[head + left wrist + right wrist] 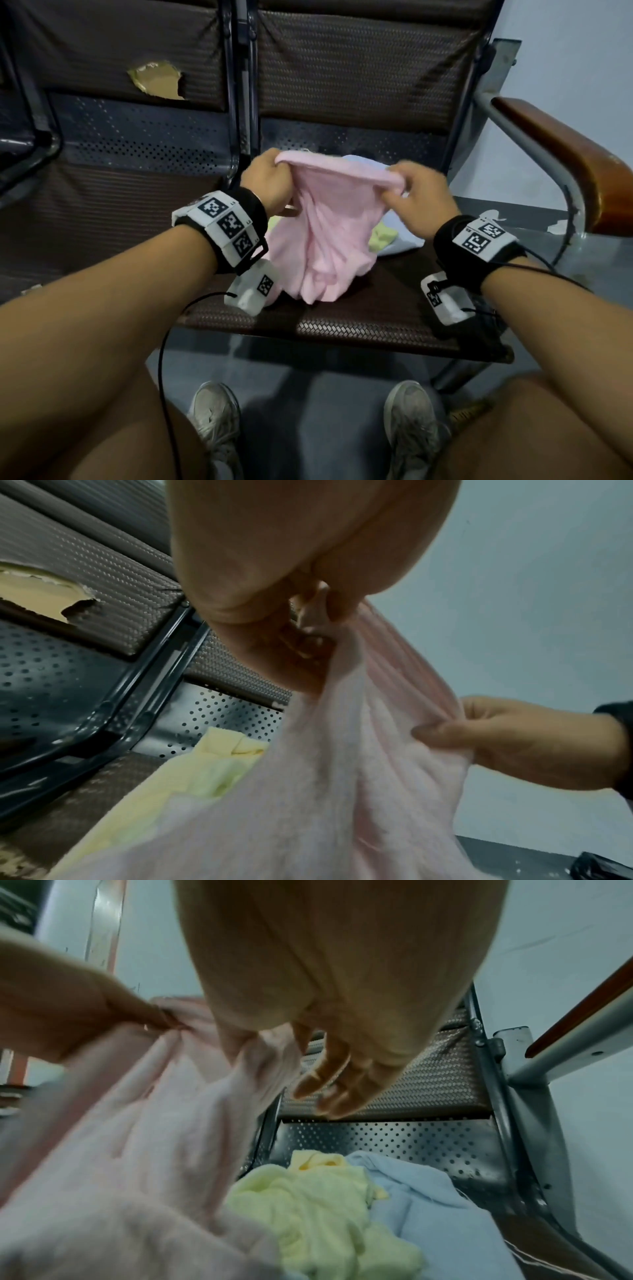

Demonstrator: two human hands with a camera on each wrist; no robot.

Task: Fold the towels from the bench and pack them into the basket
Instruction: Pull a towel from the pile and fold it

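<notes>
Both your hands, left hand and right hand, grip clamped on pink towel, lifted above worktop.

Both hands, left hand and right hand, hold one towel above the bench; two other towels lie behind it on the seat.
</notes>
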